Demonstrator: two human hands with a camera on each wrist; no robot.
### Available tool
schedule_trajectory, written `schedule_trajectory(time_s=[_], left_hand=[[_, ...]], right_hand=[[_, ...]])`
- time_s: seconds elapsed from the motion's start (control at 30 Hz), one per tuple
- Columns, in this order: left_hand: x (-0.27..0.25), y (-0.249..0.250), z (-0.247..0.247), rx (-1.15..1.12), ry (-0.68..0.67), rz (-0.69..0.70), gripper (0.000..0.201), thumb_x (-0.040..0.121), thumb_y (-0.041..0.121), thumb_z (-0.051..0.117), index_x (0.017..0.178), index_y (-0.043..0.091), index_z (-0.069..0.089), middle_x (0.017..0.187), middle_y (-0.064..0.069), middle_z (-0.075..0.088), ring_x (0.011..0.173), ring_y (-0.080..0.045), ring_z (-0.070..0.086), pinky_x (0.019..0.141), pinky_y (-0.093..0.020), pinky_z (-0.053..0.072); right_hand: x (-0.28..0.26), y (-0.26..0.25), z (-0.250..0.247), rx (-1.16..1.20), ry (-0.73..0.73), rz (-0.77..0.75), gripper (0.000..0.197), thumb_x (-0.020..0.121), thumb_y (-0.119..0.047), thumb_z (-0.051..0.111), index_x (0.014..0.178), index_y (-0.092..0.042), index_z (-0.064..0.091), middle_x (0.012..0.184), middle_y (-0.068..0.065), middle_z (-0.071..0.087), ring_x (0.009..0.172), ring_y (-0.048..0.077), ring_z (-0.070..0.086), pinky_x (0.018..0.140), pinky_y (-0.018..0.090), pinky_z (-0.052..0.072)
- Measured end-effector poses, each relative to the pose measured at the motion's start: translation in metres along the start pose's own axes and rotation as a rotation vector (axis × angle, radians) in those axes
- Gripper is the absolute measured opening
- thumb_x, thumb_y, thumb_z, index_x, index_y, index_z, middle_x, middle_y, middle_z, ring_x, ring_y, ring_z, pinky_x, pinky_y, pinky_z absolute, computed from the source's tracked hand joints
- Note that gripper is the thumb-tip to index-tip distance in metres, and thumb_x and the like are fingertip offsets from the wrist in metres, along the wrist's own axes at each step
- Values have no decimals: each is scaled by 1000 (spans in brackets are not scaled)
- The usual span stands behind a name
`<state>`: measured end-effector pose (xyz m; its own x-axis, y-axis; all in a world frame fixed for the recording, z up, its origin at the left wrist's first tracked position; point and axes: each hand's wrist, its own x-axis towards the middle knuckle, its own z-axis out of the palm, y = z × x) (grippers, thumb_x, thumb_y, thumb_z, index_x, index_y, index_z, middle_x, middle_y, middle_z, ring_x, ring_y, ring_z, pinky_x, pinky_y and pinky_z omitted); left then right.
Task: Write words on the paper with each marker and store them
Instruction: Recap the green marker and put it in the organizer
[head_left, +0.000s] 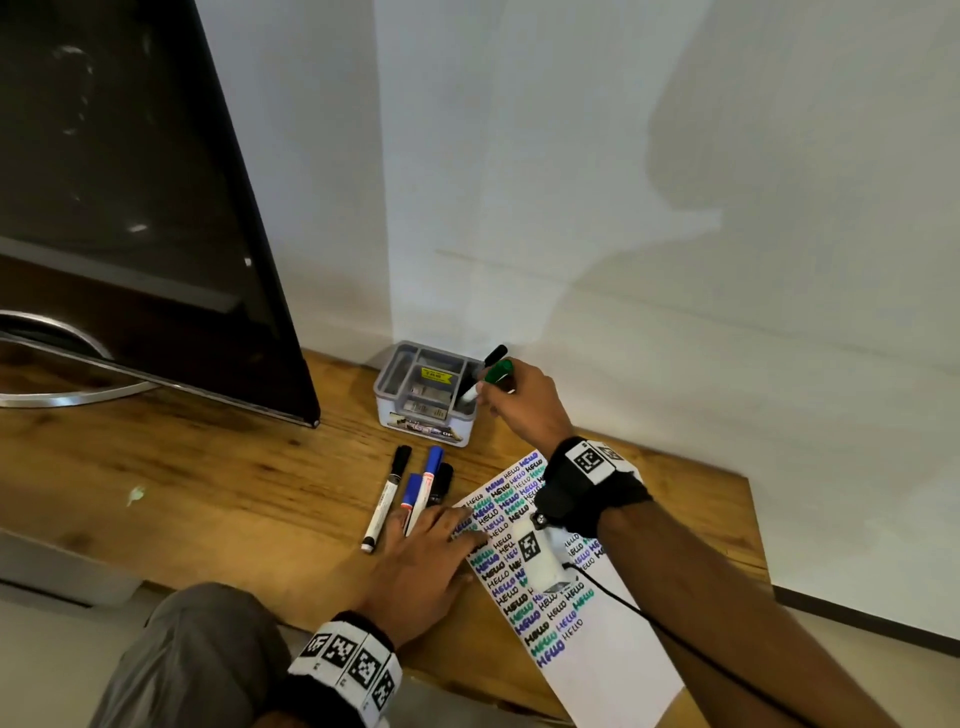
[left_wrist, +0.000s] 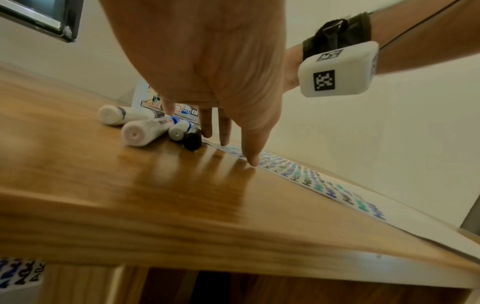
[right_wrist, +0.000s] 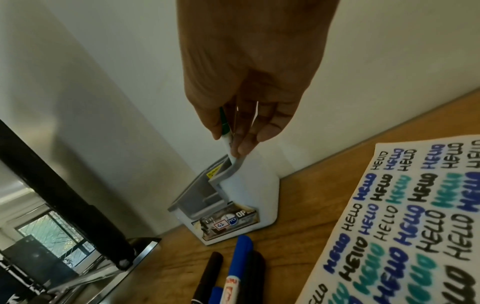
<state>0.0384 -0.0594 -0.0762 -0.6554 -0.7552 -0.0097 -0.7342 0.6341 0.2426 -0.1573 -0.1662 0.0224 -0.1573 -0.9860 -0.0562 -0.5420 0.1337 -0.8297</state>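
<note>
At the back of the desk (head_left: 208, 467), against the wall, a green marker (head_left: 488, 379) tilts cap-up, its white end dipping into the right-hand slot of a small grey organiser (head_left: 415, 410). A black marker (head_left: 493, 356) already stands there. The right hand (head_left: 524, 400) pinches the green marker by its barrel. Easing it straight down beside the black one should stop it catching the rim. The left hand (head_left: 421, 566) lies flat, fingers spread, touching the paper (head_left: 597, 670) covered in "HELLO". Four markers (head_left: 415, 493) wait just beside it.
</note>
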Motion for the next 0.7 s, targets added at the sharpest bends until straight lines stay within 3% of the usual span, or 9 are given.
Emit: schedule_trajectory(time_s=[0.13, 0.2, 0.3, 0.37, 0.47, 0.53, 0.63, 0.7], left_hand=[[0, -1, -3, -34, 46, 9, 42, 83, 46, 70, 122, 41, 56, 139, 8, 55, 131, -20, 53, 102, -61, 41], [1, -1, -6, -79, 61, -18, 40, 85, 43, 69, 123, 39, 57, 141, 7, 53, 134, -20, 49, 106, -62, 36], [3, 0, -12, -139, 81, -65, 40, 88, 37, 67, 127, 36, 58, 143, 8, 50, 137, -18, 43, 111, -59, 28], [5, 0, -17, -114, 113, -133, 41, 85, 34, 72, 124, 33, 60, 134, 8, 56, 125, -18, 52, 100, -51, 38], [6, 0, -23, -22, 171, -268, 35, 76, 36, 79, 108, 28, 65, 112, 3, 64, 98, -21, 61, 76, -41, 43], [6, -2, -25, 30, 165, -330, 35, 75, 42, 78, 104, 26, 65, 106, 1, 65, 94, -22, 61, 74, -40, 41], [5, -3, -24, 77, 140, -371, 43, 73, 46, 79, 103, 19, 65, 101, -3, 66, 89, -24, 61, 73, -41, 41], [4, 0, -25, 104, 118, -394, 46, 77, 49, 75, 109, 17, 64, 107, -5, 65, 94, -25, 60, 77, -43, 41]], right_hand=[[1, 1, -1, -30, 24, 14, 20, 89, -27, 69, 109, -23, 69, 86, 5, 75, 81, 24, 72, 83, 46, 60], [-6, 3, -7, -35, 49, 22, 19, 89, -28, 69, 108, -27, 68, 88, 3, 74, 82, 22, 72, 81, 41, 60], [-33, 11, -17, 4, 96, 41, 17, 92, -18, 65, 108, -22, 67, 89, 4, 73, 78, 16, 69, 74, 32, 57], [-60, 22, -19, 30, 75, 59, 17, 93, -8, 60, 104, -18, 68, 88, 3, 73, 70, 7, 65, 67, 25, 53], [-101, 44, -10, 63, -3, 128, 15, 98, -9, 60, 95, -21, 69, 84, 2, 75, 67, 5, 66, 68, 31, 56], [-126, 55, -2, 63, -60, 178, 15, 100, -13, 59, 94, -23, 69, 80, 1, 76, 69, 7, 69, 71, 32, 58], [-152, 65, 7, 113, -95, 208, 14, 99, -9, 61, 94, -17, 71, 80, 3, 76, 66, 5, 69, 66, 26, 59], [-161, 67, 11, 139, -99, 227, 15, 99, -8, 60, 93, -15, 72, 80, 4, 76, 65, 4, 69, 67, 23, 57]])
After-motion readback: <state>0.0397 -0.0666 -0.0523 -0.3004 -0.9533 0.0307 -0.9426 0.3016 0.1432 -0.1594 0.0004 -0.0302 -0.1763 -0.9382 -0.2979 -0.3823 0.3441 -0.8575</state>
